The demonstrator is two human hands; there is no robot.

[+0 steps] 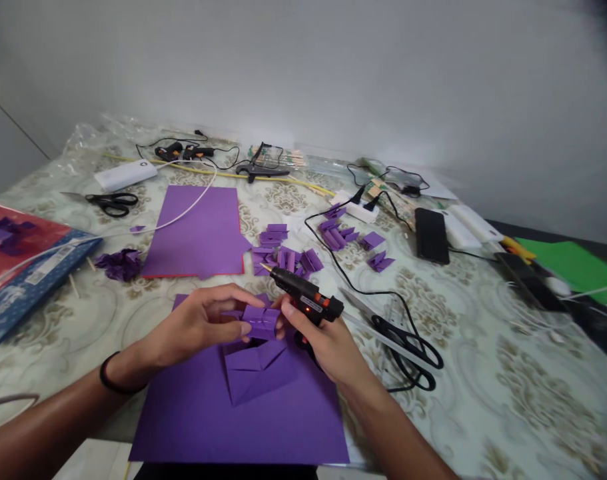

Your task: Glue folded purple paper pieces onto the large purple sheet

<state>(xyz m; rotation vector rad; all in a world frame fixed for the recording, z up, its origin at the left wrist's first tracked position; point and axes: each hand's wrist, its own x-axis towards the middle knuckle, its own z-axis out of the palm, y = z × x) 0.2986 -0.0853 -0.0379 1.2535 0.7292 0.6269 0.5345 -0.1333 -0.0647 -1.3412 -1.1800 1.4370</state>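
Note:
Between the thumb and fingers of my left hand [210,319] is a small folded purple paper piece [261,323]. My right hand [328,343] is wrapped round a black hot glue gun [308,297], its nozzle pointing up and left and a small red light glowing on its side. The right fingertips also touch the right end of the folded paper piece. Below both hands lies a large purple sheet [233,427], with another creased purple paper [250,373] on it. Several folded purple pieces [288,260] sit just beyond the glue gun.
Black-handled scissors [408,343] lie to the right beside the gun's cord. A phone [432,235] and a power strip [356,210] are farther back. To the left are crumpled purple paper [118,265], another purple sheet [196,227], and more scissors [110,202]. Other glue guns [183,152] lie behind.

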